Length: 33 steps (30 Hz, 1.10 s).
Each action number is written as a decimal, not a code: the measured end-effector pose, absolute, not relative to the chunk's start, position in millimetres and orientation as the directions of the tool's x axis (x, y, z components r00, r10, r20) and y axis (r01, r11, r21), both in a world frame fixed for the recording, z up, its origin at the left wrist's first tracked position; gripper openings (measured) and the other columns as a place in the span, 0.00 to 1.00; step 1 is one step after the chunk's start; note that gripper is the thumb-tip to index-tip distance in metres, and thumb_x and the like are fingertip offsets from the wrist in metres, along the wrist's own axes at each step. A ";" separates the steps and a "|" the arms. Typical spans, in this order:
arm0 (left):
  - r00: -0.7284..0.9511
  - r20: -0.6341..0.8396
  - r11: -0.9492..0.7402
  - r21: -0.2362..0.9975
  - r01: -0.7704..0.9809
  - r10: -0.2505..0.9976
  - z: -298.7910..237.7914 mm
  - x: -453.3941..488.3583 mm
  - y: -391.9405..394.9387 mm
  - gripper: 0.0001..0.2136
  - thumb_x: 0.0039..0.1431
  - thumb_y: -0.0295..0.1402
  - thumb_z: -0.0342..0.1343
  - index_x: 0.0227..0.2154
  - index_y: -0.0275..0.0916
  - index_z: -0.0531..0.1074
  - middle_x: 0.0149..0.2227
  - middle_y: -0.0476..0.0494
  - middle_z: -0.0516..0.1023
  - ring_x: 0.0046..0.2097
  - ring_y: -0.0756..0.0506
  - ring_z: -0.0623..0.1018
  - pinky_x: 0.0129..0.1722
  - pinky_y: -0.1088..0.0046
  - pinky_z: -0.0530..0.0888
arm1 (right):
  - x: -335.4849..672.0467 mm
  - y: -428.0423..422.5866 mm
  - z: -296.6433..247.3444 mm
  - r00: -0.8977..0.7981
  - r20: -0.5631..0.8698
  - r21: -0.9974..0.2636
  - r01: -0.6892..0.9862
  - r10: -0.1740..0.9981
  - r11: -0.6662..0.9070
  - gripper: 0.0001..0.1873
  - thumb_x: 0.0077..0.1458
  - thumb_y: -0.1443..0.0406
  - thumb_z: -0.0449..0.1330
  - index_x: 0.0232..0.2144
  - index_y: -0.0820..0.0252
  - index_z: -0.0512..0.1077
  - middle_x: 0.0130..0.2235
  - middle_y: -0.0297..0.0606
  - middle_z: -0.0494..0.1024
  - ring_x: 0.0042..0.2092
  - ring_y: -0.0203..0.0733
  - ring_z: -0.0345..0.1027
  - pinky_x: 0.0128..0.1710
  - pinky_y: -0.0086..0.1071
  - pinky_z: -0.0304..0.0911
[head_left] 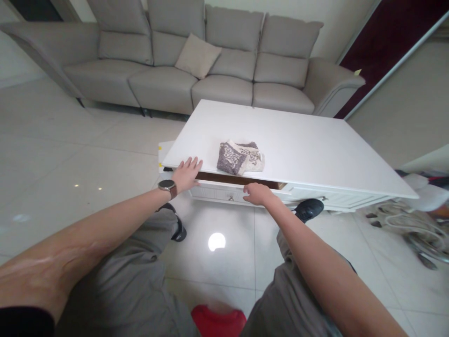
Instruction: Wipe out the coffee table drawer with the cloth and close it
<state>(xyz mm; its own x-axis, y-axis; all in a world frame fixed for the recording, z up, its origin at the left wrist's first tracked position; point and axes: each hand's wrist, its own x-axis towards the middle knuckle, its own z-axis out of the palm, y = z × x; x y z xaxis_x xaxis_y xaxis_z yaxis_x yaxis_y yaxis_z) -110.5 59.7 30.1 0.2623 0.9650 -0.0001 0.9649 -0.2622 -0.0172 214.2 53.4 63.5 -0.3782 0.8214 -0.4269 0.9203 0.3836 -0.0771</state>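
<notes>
A white coffee table (298,140) stands in front of me with one drawer (213,189) pulled partly out, a dark gap showing above its front. My left hand (185,174), wearing a watch, lies with fingers spread on the tabletop's near left edge, its thumb by the drawer's end. My right hand (257,193) is curled over the top edge of the drawer front, right of the small metal knob (231,198). On the tabletop just behind the drawer rests a folded purple and cream patterned cloth (238,157).
Behind the table runs a grey sofa (224,89) with a beige cushion (198,55). Coiled cords and bags (410,220) lie on the floor at right. A red object (219,320) is below me, between my legs.
</notes>
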 end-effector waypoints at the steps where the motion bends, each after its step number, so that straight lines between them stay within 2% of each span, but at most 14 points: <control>1: 0.259 0.000 -0.259 -0.030 0.965 0.966 29.9 -109.3 59.9 0.45 0.58 0.38 0.68 0.75 0.37 0.53 0.77 0.22 0.52 0.76 0.22 0.53 0.71 0.41 0.56 | 214.6 53.5 62.6 -0.378 -0.433 -0.075 0.920 0.818 0.385 0.22 0.63 0.59 0.62 0.58 0.55 0.78 0.60 0.48 0.80 0.57 0.55 0.76 0.52 0.41 0.70; 5: 0.241 0.025 -0.238 -0.068 0.969 0.970 31.4 -101.9 61.6 0.43 0.59 0.36 0.66 0.74 0.37 0.53 0.75 0.20 0.55 0.75 0.22 0.56 0.68 0.41 0.60 | 216.3 53.6 59.3 -0.380 -0.448 -0.076 0.918 0.809 0.389 0.23 0.64 0.58 0.61 0.59 0.56 0.77 0.60 0.47 0.80 0.57 0.54 0.77 0.53 0.41 0.69; 9: 0.232 0.054 -0.228 -0.079 0.971 0.971 34.7 -94.9 65.9 0.40 0.60 0.34 0.65 0.72 0.34 0.57 0.69 0.16 0.64 0.69 0.21 0.64 0.63 0.44 0.63 | 216.5 52.8 55.5 -0.401 -0.467 -0.087 0.908 0.788 0.411 0.23 0.65 0.58 0.61 0.59 0.56 0.77 0.60 0.48 0.80 0.58 0.55 0.76 0.54 0.41 0.69; 13: 0.214 0.042 -0.209 -0.096 0.973 0.976 36.8 -91.6 71.9 0.36 0.60 0.33 0.64 0.70 0.35 0.60 0.64 0.19 0.69 0.63 0.23 0.68 0.59 0.47 0.65 | 214.0 49.0 53.3 -0.411 -0.519 -0.097 0.899 0.750 0.426 0.24 0.66 0.58 0.60 0.62 0.55 0.76 0.61 0.48 0.79 0.59 0.54 0.75 0.55 0.41 0.69; 18: 0.214 0.046 -0.208 -0.112 0.972 0.976 33.3 -91.1 78.7 0.33 0.60 0.32 0.63 0.68 0.38 0.62 0.63 0.21 0.70 0.63 0.23 0.67 0.57 0.47 0.66 | 205.4 38.8 54.4 -0.446 -0.572 -0.105 0.872 0.688 0.478 0.26 0.66 0.59 0.60 0.64 0.55 0.75 0.62 0.50 0.79 0.61 0.57 0.74 0.55 0.43 0.69; 28: 0.208 0.061 -0.206 -0.035 0.978 0.976 26.0 -92.6 89.1 0.23 0.64 0.30 0.60 0.61 0.41 0.69 0.63 0.21 0.68 0.63 0.22 0.66 0.55 0.41 0.69 | 191.1 20.9 59.5 -0.486 -0.618 -0.137 0.841 0.618 0.524 0.27 0.67 0.58 0.60 0.66 0.55 0.73 0.65 0.50 0.76 0.64 0.57 0.72 0.59 0.44 0.68; 33: 0.232 0.049 -0.225 -0.118 0.967 0.971 31.0 -89.2 90.6 0.20 0.66 0.30 0.59 0.60 0.44 0.69 0.62 0.25 0.69 0.62 0.25 0.67 0.53 0.44 0.72 | 192.6 21.3 54.8 -0.494 -0.617 -0.145 0.836 0.612 0.529 0.27 0.67 0.58 0.60 0.66 0.54 0.73 0.65 0.50 0.76 0.64 0.57 0.72 0.57 0.44 0.69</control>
